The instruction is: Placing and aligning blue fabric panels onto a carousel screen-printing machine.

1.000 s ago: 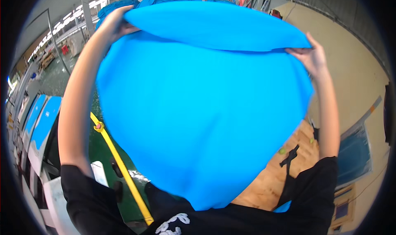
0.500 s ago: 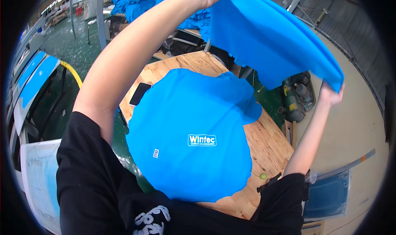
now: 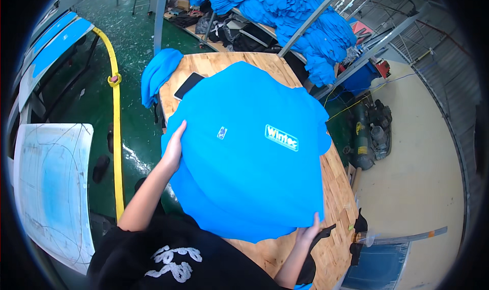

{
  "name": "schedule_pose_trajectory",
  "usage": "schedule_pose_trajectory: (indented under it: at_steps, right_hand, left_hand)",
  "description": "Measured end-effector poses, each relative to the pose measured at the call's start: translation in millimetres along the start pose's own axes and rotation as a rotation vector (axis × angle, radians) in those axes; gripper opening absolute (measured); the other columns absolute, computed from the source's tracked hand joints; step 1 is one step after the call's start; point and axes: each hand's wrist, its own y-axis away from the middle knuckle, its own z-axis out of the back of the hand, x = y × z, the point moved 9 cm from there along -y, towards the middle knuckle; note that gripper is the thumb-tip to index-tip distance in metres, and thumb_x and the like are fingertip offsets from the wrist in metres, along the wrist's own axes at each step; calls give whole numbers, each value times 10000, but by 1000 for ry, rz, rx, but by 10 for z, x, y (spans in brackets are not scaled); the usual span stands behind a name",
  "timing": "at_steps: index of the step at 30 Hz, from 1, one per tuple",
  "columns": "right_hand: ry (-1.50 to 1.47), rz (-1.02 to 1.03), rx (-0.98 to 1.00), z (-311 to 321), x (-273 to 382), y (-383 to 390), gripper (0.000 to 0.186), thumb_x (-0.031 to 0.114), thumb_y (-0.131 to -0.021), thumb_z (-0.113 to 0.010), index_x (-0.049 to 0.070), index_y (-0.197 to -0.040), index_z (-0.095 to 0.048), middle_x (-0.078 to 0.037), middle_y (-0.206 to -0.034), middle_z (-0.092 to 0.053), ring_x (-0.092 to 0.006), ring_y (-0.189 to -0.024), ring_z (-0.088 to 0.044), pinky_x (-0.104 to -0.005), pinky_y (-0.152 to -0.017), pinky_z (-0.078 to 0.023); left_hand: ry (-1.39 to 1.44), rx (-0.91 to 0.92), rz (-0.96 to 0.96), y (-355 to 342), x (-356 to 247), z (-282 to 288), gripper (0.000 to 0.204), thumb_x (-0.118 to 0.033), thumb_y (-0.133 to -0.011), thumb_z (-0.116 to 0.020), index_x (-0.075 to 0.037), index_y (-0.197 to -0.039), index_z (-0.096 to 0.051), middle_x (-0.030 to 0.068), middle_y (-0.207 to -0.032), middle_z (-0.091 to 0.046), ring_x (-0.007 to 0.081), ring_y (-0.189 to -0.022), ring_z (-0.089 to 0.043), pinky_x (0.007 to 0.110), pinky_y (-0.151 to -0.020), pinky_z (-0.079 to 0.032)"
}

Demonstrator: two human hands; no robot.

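I see a wood table (image 3: 338, 208), and a big blue cloth (image 3: 244, 183) lies on it and takes up most of the top. On the left and near-left side the cloth covers the table's edge, so I can't see the rim there, and the green floor (image 3: 127, 50) shows right beside it. On the right I see a strip of wood between the cloth and the table's edge, and that strip gets wider near me. Past that edge is a wide tan floor (image 3: 417, 157), with dark tanks (image 3: 362, 137) near the table. At the far left corner, a bunched blue cloth (image 3: 160, 73) hangs over the rim. A black phone (image 3: 188, 84) sits just beside it, next to the big cloth's far-left edge. The left hand (image 3: 173, 150) is at the left edge of the big cloth, with its fingers pointing away from me. The right hand (image 3: 308, 233) is at the near right corner, with one fingertip up against the cloth. Both hands touch the cloth, but I can't tell if they pinch it or just rest there. Most of the cloth lies between the hands and past them. Two small printed marks show on its top, also between the hands but a bit farther away. The bottom left part dips in a soft fold. A black strap (image 3: 326, 233) lies just right of the right hand.
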Motion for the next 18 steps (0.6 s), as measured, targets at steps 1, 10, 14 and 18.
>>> schedule_pose_trajectory:
  at_steps: [1, 10, 14, 18]
  right_hand:
    - [56, -67, -33, 119, -197, 76, 516, 328, -925, -456, 19, -1324, -350, -161, -1330, -416, -315, -1174, -455, -428, -932, -417]
    - [-614, -399, 206, 15, -620, 254, 442, 326, -974, -332, 60, -1325, -369, -135, -1357, -414, -312, -1223, -421, -472, -962, -398]
    - [-806, -298, 450, -268, -182, 213, 441, 319, -981, -307, 57, -1332, -361, -152, -1384, -375, -312, -1260, -380, -484, -968, -395]
    - [-950, -253, 686, -504, 192, 407, 438, 312, -984, -300, 59, -1337, -355, -160, -1409, -332, -312, -1270, -366, -493, -975, -386]
  left_hand:
    - [-166, -8, 0, 13, 107, 204, 534, -404, -918, -458, 34, -1223, -466, 155, -1193, -543, 228, -1070, -527, 339, -886, -413]
    - [-133, 95, 122, 109, 369, 333, 595, -473, -943, -361, -15, -1322, -338, 141, -1202, -543, 211, -944, -628, 331, -739, -535]
    - [177, 447, 290, 191, 64, -141, 645, -501, -947, -271, -27, -1378, -197, 183, -1263, -487, 303, -988, -610, 391, -725, -568]
    - [384, 614, 295, 304, -255, -359, 617, -488, -953, -251, -36, -1373, -227, 177, -1256, -493, 304, -937, -629, 359, -664, -589]
